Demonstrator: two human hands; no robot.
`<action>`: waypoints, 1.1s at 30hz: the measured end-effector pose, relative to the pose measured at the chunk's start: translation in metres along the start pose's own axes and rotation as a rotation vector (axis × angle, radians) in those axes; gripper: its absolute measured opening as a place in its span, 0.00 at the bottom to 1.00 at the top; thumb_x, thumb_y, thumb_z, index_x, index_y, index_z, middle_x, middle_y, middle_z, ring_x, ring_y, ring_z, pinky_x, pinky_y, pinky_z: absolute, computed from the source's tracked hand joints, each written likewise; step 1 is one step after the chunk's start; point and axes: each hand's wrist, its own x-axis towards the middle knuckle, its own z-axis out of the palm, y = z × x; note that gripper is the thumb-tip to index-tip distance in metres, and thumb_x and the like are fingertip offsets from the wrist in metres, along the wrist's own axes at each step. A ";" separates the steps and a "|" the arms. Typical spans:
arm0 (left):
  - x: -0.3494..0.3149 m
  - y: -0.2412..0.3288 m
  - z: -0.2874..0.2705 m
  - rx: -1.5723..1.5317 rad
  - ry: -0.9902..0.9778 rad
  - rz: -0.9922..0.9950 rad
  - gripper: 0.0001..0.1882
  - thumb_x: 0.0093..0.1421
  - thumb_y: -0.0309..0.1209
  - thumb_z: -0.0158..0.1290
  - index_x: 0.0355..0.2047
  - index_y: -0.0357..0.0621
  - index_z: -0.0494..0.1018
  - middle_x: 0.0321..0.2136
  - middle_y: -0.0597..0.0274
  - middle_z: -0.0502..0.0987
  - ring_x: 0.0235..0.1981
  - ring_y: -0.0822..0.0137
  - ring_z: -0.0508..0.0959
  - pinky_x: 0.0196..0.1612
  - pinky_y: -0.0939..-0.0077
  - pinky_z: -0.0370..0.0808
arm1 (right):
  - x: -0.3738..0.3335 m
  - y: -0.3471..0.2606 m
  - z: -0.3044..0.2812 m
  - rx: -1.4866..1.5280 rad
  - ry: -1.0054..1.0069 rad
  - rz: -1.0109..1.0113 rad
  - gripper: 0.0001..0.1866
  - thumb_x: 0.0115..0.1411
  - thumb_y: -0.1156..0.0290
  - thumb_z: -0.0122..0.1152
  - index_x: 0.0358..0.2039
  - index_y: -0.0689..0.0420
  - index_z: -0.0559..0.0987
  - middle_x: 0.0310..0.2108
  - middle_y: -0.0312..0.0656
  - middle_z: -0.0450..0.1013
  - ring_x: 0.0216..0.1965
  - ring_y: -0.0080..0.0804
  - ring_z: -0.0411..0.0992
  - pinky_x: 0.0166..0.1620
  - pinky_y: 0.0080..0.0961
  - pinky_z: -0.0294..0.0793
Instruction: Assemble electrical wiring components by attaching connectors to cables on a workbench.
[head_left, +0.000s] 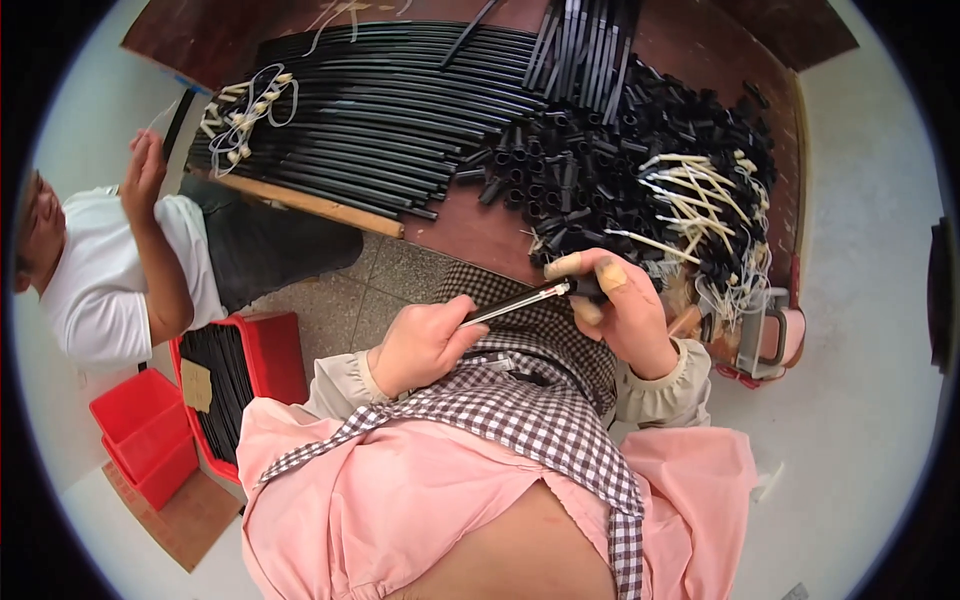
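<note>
- The person's left hand [418,345] was closed around the near-left part of a slim, straight black rod with a pale, silvery strip along it [515,303].
- The right hand [630,310], its fingertips wrapped in yellowish coverings, gripped a short black cylindrical end piece [586,287] at the rod's right end; whether the two parts were fully joined could not be told.
- The rod was held slantwise between the hands, its right end farther off, in front of a brown-and-white checked apron [520,400] and near the close edge of a reddish-brown table [470,228].
- On the far left of the table lay many long black rods [370,130] side by side, with a tangle of white cords and cream-coloured pieces [240,118] on their left end.
- To the right spread a heap of short black tubular pieces [570,165], with slender cream-white sticks [700,205] lying on it.
- Beyond the heap lay a bundle of flat black strips [590,50].
- On the left sat a co-worker in a white short-sleeved top [130,270], one hand raised.
- Near that person stood a red plastic bin [275,360] filled with long black pieces [222,365].
</note>
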 end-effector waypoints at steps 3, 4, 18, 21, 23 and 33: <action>0.013 0.003 0.003 0.072 -0.090 0.008 0.10 0.56 0.32 0.54 0.27 0.41 0.66 0.18 0.48 0.71 0.22 0.47 0.74 0.22 0.58 0.68 | -0.004 -0.006 -0.001 -0.307 0.206 -0.020 0.13 0.65 0.65 0.47 0.41 0.61 0.75 0.22 0.33 0.68 0.20 0.19 0.64 0.25 0.17 0.65; 0.015 0.002 0.005 0.071 -0.098 0.020 0.10 0.56 0.32 0.54 0.27 0.41 0.66 0.18 0.48 0.71 0.22 0.47 0.74 0.22 0.58 0.68 | -0.003 -0.006 0.000 -0.460 0.296 -0.020 0.13 0.64 0.66 0.48 0.41 0.61 0.75 0.21 0.34 0.69 0.20 0.21 0.65 0.25 0.18 0.66; -0.021 -0.108 -0.007 -0.919 -0.660 -0.763 0.16 0.67 0.41 0.44 0.25 0.45 0.64 0.15 0.78 0.57 0.14 0.83 0.54 0.15 0.85 0.48 | 0.070 0.058 0.002 -1.951 0.508 -0.561 0.03 0.48 0.72 0.53 0.22 0.56 0.74 0.24 0.40 0.66 0.30 0.35 0.65 0.31 0.30 0.63; -0.024 -0.102 -0.008 -0.904 -0.625 -0.805 0.16 0.67 0.41 0.43 0.26 0.45 0.64 0.15 0.77 0.57 0.14 0.83 0.53 0.15 0.86 0.48 | 0.089 0.067 -0.013 -2.166 0.508 -0.466 0.03 0.43 0.72 0.55 0.22 0.55 0.73 0.24 0.39 0.65 0.31 0.34 0.64 0.33 0.30 0.62; -0.019 -0.091 -0.007 -0.957 -0.590 -0.801 0.16 0.67 0.42 0.41 0.28 0.45 0.65 0.15 0.78 0.57 0.14 0.84 0.53 0.16 0.86 0.48 | 0.092 0.066 -0.020 -2.252 0.578 -0.438 0.06 0.40 0.71 0.57 0.21 0.55 0.72 0.24 0.39 0.65 0.29 0.33 0.63 0.33 0.29 0.60; 0.058 -0.005 0.052 0.027 -0.249 0.066 0.11 0.63 0.39 0.45 0.34 0.46 0.69 0.16 0.55 0.69 0.19 0.53 0.73 0.22 0.63 0.68 | -0.053 -0.008 -0.080 -0.340 0.799 -0.359 0.04 0.51 0.81 0.52 0.29 0.60 0.69 0.26 0.42 0.70 0.24 0.30 0.70 0.32 0.20 0.71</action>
